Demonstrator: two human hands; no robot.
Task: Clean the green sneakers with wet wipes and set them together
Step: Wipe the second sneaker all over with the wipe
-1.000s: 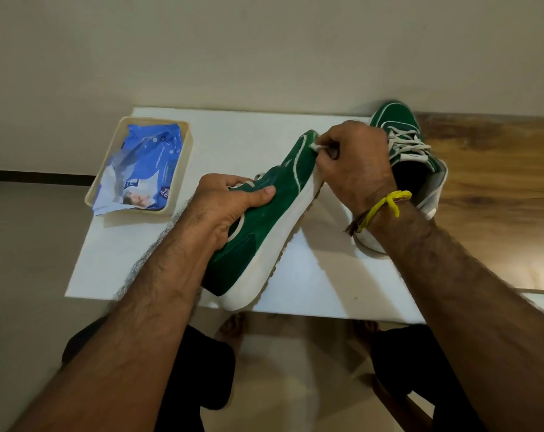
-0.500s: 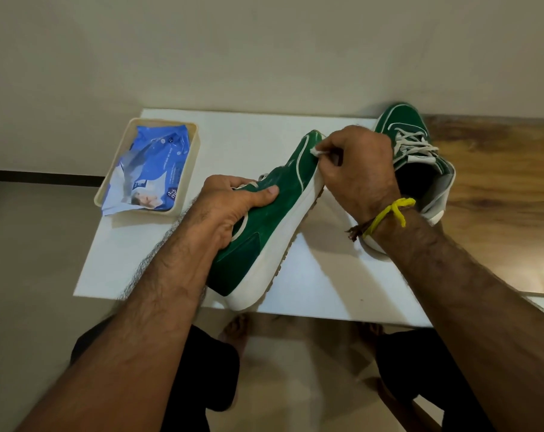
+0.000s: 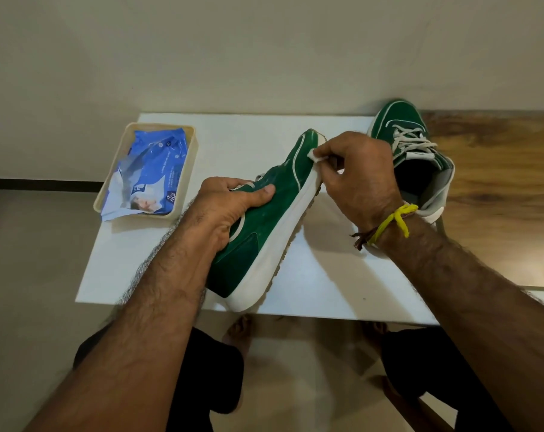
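1. The left hand (image 3: 230,207) reaches in from the lower left and grips the held green suede sneaker with a white rubber sole (image 3: 264,226) at its collar, thumb laid flat along the side and the other fingers curled over the opening.
2. The right hand (image 3: 361,176) comes from the lower right, knuckles up, its fingers (image 3: 326,151) pinched together on a small folded white wet wipe (image 3: 315,156) pressed against that sneaker's toe end; a yellow thread wristband (image 3: 392,221) circles the wrist.
3. The held sneaker is turned on its side above the white desk (image 3: 233,135), its long axis running diagonally, heel toward the person, toe toward the far wall.
4. The second green laced sneaker (image 3: 411,151) stands upright on the desk just right of the held sneaker, behind the right hand, toe toward the wall.
5. Well to the left of the held sneaker, a cream plastic tray (image 3: 193,151) holds a blue wet-wipe packet (image 3: 146,176).
6. A wooden surface (image 3: 498,182) lies right of the sneakers; a pale wall rises behind.
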